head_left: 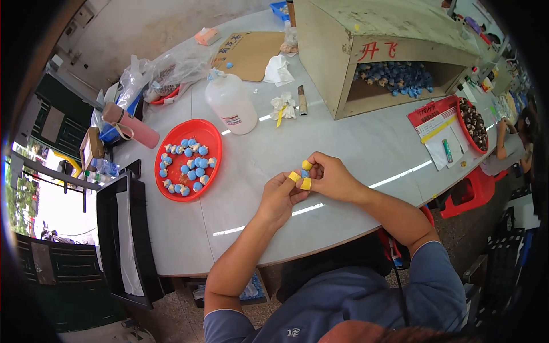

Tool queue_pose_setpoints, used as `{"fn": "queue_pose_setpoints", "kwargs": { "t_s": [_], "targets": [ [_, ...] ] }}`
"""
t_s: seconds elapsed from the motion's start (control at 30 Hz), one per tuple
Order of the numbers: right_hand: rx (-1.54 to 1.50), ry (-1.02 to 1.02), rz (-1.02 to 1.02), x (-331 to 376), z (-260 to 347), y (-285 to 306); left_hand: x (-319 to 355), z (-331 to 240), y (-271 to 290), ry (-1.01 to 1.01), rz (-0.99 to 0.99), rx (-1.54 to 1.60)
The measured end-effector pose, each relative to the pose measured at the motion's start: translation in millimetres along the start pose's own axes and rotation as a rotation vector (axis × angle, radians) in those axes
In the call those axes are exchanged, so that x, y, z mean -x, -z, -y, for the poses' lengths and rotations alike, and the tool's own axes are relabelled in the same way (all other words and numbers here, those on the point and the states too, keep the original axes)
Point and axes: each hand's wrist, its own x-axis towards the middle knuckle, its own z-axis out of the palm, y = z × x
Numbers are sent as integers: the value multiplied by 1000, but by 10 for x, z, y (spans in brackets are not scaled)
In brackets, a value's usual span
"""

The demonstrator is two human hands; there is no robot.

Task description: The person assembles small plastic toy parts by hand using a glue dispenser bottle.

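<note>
- The left hand (278, 194) and right hand (330, 177) met above the table (354, 148), fingertips wearing yellow finger cots (306, 183), both pinching a tiny blue piece (305, 173) between them.
- The piece looked small and was held only at the tips over bare table; a slip would likely have dropped it, and it could have rolled toward the near edge at 6 o'clock.
- The cots might have dulled touch, so a loose grip could have gone unnoticed.
- The red plate (213, 134) at 9 o'clock from the hands held many blue-and-cream pieces (189, 163); a swept forearm could have scattered them.
- The white bottle (231, 104) stood just beyond the plate at 11 o'clock, upright; a reach past it might have tipped it.
- The table was pale, glossy and curved, with strip-light reflections.
- A beige box (326, 57) lying open at 1 o'clock held a heap of blue pieces.
- At 3 o'clock sat a red basket (459, 114) of dark items, papers, and another person's arm (503, 143).
- Bags and a pink flask (132, 127) crowded 10 o'clock; the room looked like a workshop.
</note>
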Motion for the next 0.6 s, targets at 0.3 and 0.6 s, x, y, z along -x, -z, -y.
{"fn": "queue_pose_setpoints", "kwargs": {
  "t_s": [0.3, 0.6],
  "targets": [
    [3, -52, -87, -5, -106, -226, -12, 81, -40, -150, -66, -98],
    [-13, 9, -182, 53, -112, -277, -60, 214, -31, -248, -46, -64]
  ]
}}
